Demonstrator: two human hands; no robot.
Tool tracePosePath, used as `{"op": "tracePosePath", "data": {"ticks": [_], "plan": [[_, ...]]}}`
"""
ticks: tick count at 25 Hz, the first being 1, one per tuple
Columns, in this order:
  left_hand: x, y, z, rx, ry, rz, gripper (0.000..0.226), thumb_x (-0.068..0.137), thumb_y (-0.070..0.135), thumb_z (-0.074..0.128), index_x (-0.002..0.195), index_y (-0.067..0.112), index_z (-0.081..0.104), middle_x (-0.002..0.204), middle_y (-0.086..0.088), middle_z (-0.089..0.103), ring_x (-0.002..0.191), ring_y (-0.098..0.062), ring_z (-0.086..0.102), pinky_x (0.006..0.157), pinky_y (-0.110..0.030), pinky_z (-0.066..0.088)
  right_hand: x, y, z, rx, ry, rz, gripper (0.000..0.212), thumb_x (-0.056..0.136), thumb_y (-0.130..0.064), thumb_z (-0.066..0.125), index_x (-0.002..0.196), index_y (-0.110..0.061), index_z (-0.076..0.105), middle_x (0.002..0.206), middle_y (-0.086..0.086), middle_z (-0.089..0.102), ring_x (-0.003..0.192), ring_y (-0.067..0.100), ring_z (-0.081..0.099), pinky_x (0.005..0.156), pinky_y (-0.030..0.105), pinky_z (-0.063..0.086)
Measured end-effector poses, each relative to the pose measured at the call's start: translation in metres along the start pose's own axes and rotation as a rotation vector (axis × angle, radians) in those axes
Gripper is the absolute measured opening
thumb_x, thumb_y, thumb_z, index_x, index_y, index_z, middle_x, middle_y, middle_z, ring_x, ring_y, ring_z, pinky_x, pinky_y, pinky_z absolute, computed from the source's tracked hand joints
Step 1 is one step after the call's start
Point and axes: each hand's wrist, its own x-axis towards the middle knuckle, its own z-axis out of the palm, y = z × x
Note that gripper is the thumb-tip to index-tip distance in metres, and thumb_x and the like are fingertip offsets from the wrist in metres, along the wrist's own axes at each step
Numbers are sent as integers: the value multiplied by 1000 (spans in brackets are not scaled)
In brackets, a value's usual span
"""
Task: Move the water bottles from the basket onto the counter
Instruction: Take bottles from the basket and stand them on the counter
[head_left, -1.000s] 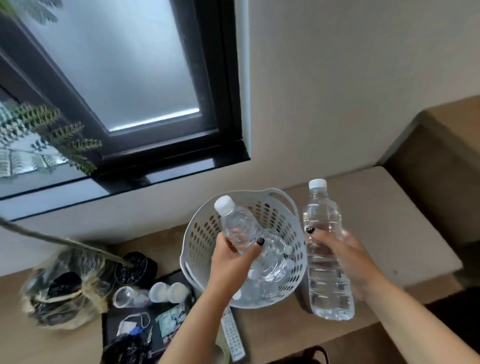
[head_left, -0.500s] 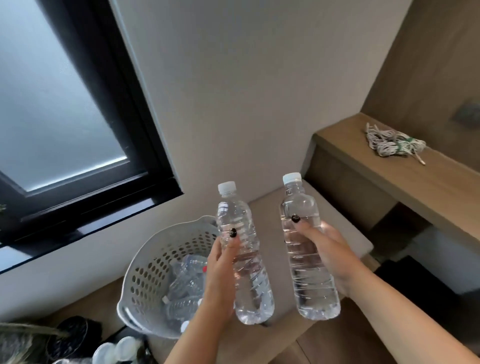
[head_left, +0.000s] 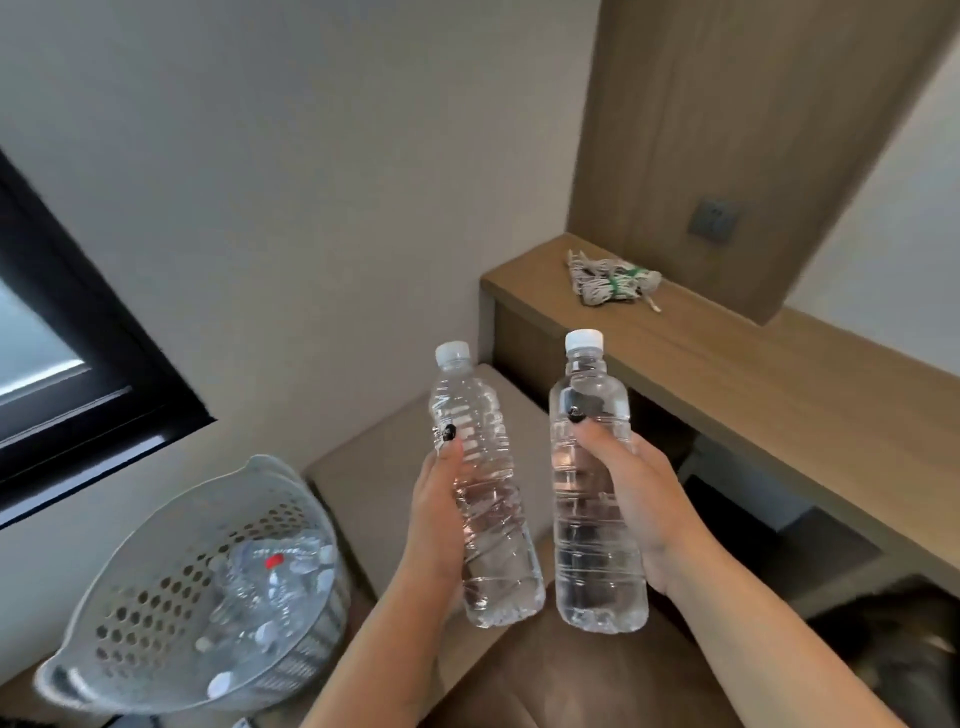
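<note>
Head view showed my left hand (head_left: 441, 525) and right hand (head_left: 631, 499) each wrapped around an upright bottle, left bottle (head_left: 480, 499), right bottle (head_left: 592, 499), held midair between basket (head_left: 156, 613) and counter (head_left: 779, 374); I judged wet plastic might slip through a loosening grip.

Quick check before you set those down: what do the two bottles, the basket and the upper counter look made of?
Bottles, left and right: thin clear plastic, ribbed walls, white screw caps, contents visible.
Basket: pale, likely moulded plastic; perforated wall, matte.
Counter: wood-look surface with faint grain, matte; veneer or laminate cannot be told apart.
</note>
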Motion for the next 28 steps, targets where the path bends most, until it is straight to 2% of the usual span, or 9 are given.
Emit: {"op": "tracePosePath", "data": {"ticks": [2, 4, 7, 10, 15, 18, 20, 25, 28], "plan": [[-8, -13, 39, 4, -49, -74, 52, 93, 49, 50, 122, 7, 60, 104, -22, 70, 85, -37, 68, 75, -48, 57, -8, -9, -36, 0, 49, 11, 27, 86, -37, 66, 97, -13, 65, 74, 7, 69, 61, 21, 66, 65, 37, 53], [-15, -20, 74, 12, -126, -132, 49, 95, 48, 49, 121, 9, 60, 99, -20, 70, 79, -31, 68, 66, -40, 58, -15, -19, -70, 2, 97, 20, 34, 83, -39, 68, 101, -10, 64, 79, 11, 68, 63, 23, 65, 67, 40, 54], [-15, -29, 117, 55, -242, -149, 44, 98, 44, 45, 118, 9, 61, 92, -17, 73, 75, -27, 69, 63, -36, 57, -21, -33, -114, 39, 150, 6, 33, 83, -37, 69, 99, -9, 64, 76, 12, 65, 59, 24, 62, 62, 38, 54], [2, -37, 151, 98, -284, -152, 44, 97, 45, 47, 120, 10, 60, 100, -19, 73, 76, -27, 71, 57, -33, 57, -16, -43, -147, 46, 202, -25, 31, 84, -38, 68, 96, -10, 63, 75, 12, 65, 58, 24, 62, 57, 35, 54], [42, -40, 201, 135, -333, -193, 48, 94, 46, 50, 121, 7, 59, 103, -21, 72, 82, -31, 69, 69, -39, 57, 15, -55, -180, 71, 286, -25, 24, 85, -34, 68, 91, -11, 65, 75, 12, 63, 58, 23, 60, 57, 34, 53], [84, -41, 230, 153, -390, -214, 50, 91, 48, 53, 120, 7, 60, 100, -21, 71, 78, -29, 69, 68, -38, 56, 49, -64, -195, 81, 338, -23, 31, 87, -30, 67, 100, -3, 64, 72, 11, 62, 58, 23, 58, 53, 32, 53], [117, -35, 251, 184, -427, -205, 50, 91, 48, 54, 119, 8, 61, 103, -22, 71, 81, -30, 70, 70, -39, 56, 77, -72, -205, 65, 393, -24, 35, 87, -33, 66, 108, -6, 65, 71, 8, 65, 59, 22, 62, 54, 31, 54], [184, -22, 304, 298, -504, -180, 44, 93, 52, 50, 116, 17, 63, 99, -10, 75, 92, -28, 72, 76, -39, 56, 142, -95, -229, 12, 537, -37, 29, 84, -44, 66, 102, -21, 68, 84, 2, 73, 68, 15, 70, 64, 33, 55], [211, -28, 328, 350, -528, -213, 46, 93, 54, 47, 118, 19, 61, 101, -11, 75, 91, -28, 73, 77, -41, 57, 175, -99, -250, 3, 616, -28, 56, 65, -65, 72, 108, -29, 65, 102, -1, 72, 92, 21, 70, 84, 44, 55]]}}
